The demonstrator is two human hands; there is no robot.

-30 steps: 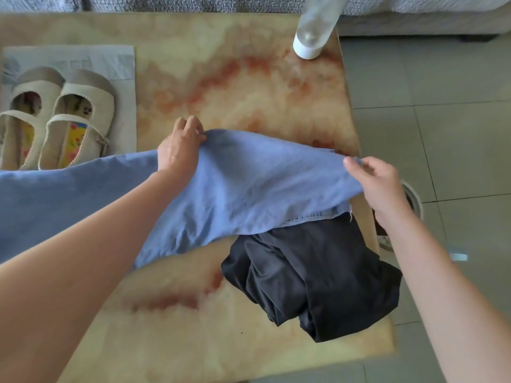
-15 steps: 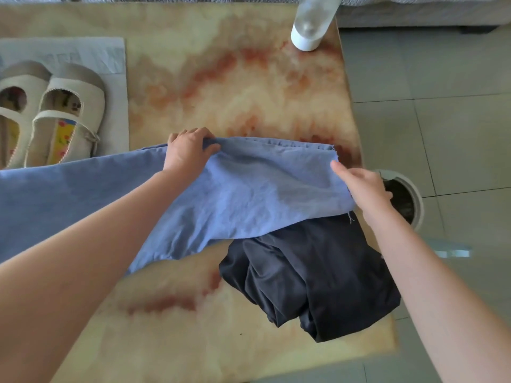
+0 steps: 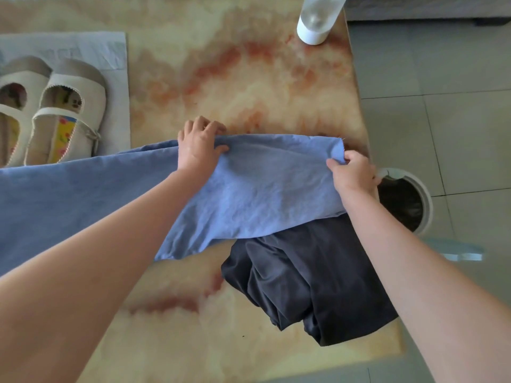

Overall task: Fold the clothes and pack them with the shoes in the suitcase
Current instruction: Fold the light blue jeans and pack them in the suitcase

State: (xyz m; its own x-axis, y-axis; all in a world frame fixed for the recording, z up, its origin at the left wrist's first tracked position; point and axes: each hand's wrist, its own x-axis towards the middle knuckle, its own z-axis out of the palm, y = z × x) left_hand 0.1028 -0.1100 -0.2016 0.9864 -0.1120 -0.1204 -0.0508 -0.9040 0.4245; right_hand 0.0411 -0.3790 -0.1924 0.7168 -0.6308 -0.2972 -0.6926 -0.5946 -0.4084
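Left hand (image 3: 199,146) grips the far edge of the blue cloth (image 3: 262,189), with its fingers curled over the top and its thumb on the near side. Right hand (image 3: 352,172) pinches the right corner of the same cloth. The blue cloth stretches between the two hands over the middle of the table (image 3: 221,64), and its long part runs off to the left under the left arm. Its near edge lies on top of a dark cloth (image 3: 309,277), which sits in a crumpled heap at the right side of the table. Two beige shoes (image 3: 55,111) stand side by side on a grey sheet (image 3: 110,51) at the far left. A clear bottle (image 3: 318,17) stands at the far right corner. Down on the tiled floor (image 3: 456,106), just beside the table, is a round bin (image 3: 406,200).
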